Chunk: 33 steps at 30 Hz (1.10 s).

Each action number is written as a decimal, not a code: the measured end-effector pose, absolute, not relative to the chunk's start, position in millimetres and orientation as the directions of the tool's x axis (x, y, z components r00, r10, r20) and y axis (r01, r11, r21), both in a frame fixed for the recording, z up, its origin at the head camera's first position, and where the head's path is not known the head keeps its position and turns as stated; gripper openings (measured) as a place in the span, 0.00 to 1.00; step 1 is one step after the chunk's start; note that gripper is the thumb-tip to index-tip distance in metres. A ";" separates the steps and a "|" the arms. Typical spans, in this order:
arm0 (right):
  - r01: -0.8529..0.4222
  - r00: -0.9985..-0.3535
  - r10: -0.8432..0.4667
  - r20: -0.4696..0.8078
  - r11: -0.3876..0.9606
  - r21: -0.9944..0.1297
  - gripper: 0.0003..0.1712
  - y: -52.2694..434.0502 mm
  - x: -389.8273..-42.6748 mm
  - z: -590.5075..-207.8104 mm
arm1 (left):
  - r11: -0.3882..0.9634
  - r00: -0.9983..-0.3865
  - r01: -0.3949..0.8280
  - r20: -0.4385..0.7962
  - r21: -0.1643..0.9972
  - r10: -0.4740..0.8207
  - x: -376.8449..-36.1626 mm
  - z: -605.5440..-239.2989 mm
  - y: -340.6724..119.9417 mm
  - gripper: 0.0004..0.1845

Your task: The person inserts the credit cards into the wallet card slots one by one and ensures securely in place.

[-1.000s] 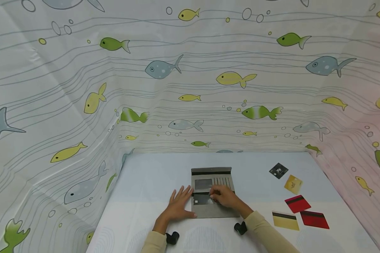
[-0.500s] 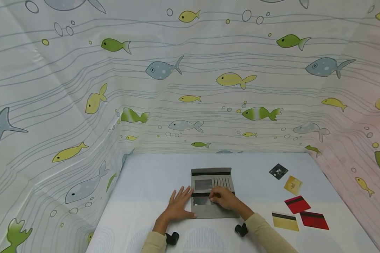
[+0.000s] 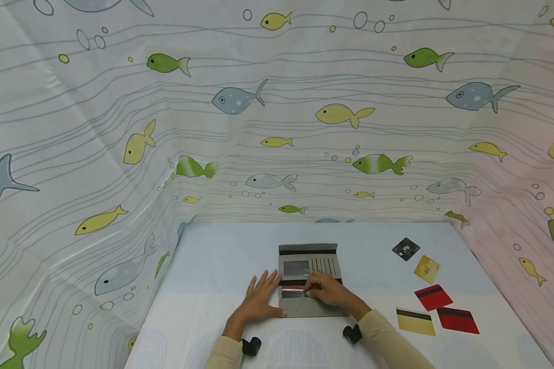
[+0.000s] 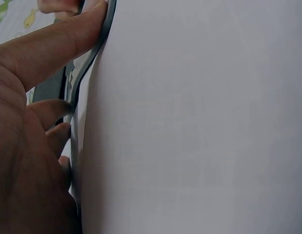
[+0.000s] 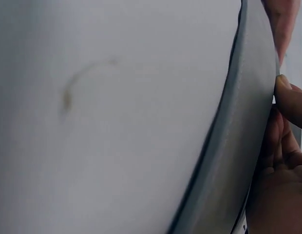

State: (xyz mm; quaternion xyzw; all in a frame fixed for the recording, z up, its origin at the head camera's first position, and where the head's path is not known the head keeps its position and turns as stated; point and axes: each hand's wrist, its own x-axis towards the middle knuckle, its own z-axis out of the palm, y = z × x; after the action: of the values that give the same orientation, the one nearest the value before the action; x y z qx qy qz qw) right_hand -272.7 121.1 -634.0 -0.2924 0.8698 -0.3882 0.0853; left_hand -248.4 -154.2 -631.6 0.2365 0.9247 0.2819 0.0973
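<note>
Head view: a thin red-and-white strip of card now shows in the wallet, where a dark face showed before. So the card seems to be moving. The wallet lies open between your hands. Your left hand is flat, fingers spread, touching its edge. Your right hand is curled and seems to pinch the card.

Left wrist view: your left hand presses the wallet's edge.

Right wrist view: the card is hidden.

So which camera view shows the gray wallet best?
The head view: the wallet lies open there, its card slots showing, though the right hand covers part. The left wrist view shows only an edge by the left hand; the right wrist view, an edge strip close up.
</note>
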 end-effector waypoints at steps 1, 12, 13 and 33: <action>-0.442 -0.812 -0.579 0.076 0.523 -0.729 0.04 121.2 -272.7 -633.4 | 0.729 -0.869 0.383 -0.045 0.567 0.493 -248.5 -631.4 -154.3 0.55; -0.497 -0.776 -0.626 0.081 0.527 -0.690 0.03 119.9 -275.4 -631.1 | 0.726 -0.865 0.387 -0.049 0.568 0.499 -247.4 -629.7 -153.9 0.55; -0.499 -0.775 -0.627 0.081 0.527 -0.688 0.03 119.7 -275.5 -631.4 | 0.727 -0.865 0.388 -0.048 0.567 0.500 -247.2 -629.5 -153.8 0.55; -0.457 -0.799 -0.598 0.061 0.538 -0.708 0.11 116.5 -274.0 -632.5 | 0.734 -0.866 0.377 -0.067 0.565 0.496 -249.0 -632.2 -154.8 0.55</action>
State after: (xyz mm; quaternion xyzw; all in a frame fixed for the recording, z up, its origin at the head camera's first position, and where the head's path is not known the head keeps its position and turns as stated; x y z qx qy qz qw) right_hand -274.0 116.5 -632.5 -0.3025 0.8719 -0.3733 0.0944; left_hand -249.0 -154.8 -632.2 0.2360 0.9249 0.2783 0.1071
